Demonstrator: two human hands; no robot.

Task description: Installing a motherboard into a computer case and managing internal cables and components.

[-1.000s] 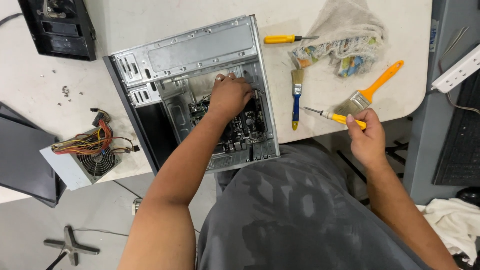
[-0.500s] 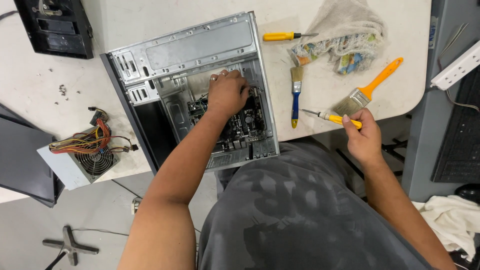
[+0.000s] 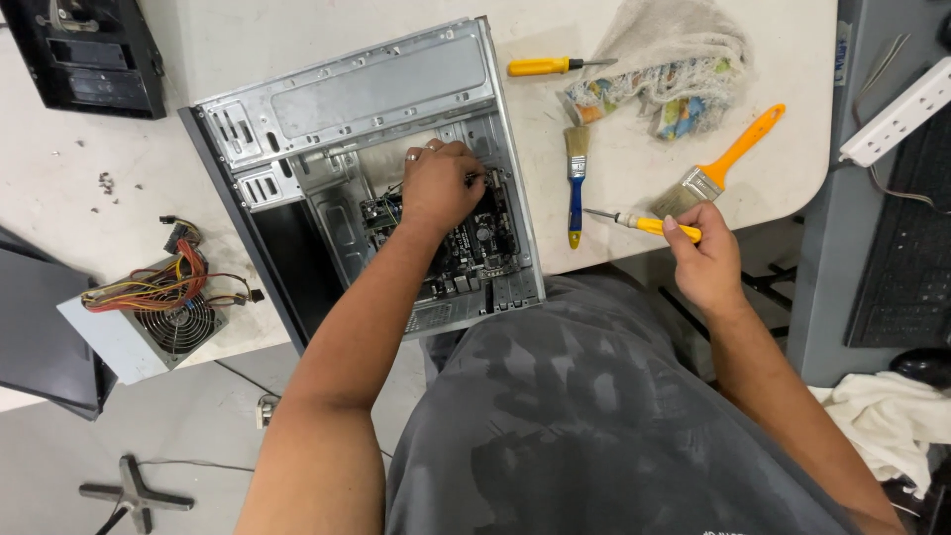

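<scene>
The left hand (image 3: 441, 188) was down inside the open computer case (image 3: 367, 168), its grip curled over the circuit board (image 3: 466, 243), though what it pinched was hidden. The right hand (image 3: 703, 263) had its grip clamped on a yellow screwdriver (image 3: 644, 224), its shaft pointing left toward the case, just beside the small blue brush (image 3: 575, 183), near the counter (image 3: 634, 168) edge.

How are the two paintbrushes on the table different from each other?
The blue-handled brush is narrower, and the orange-handled brush is wider. The blue-handled brush lies nearly straight up and down in the picture, beside the open computer case; the orange-handled brush lies slanted, close to the right hand, which holds a yellow screwdriver. Both lie flat on the white table, and no hand holds either.
</scene>
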